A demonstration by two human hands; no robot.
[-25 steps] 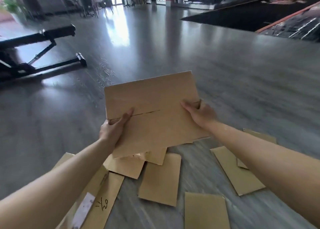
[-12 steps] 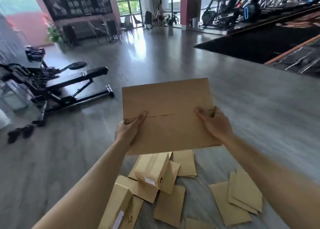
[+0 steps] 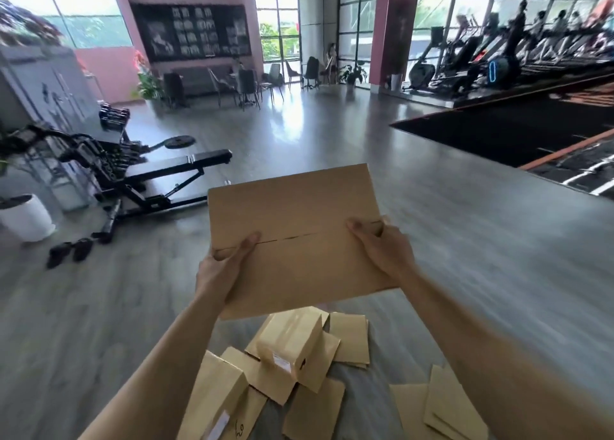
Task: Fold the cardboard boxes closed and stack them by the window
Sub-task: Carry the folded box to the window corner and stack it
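Flat box [image 3: 299, 237] is up at chest height over the floor pile [image 3: 292, 350], left hand [image 3: 221, 270] and right hand [image 3: 382, 250] each w/ fingers gripping a side edge. Push the sides inward to pop it open (seam faces you), then fold flaps.

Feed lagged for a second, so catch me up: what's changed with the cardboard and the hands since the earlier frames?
The view tilted up, bringing the far windows and weight bench into sight. Nothing was taken or let go: the left hand and right hand still grip the flat cardboard box by its side edges, seam still closed. The folded pieces on the floor lie untouched.
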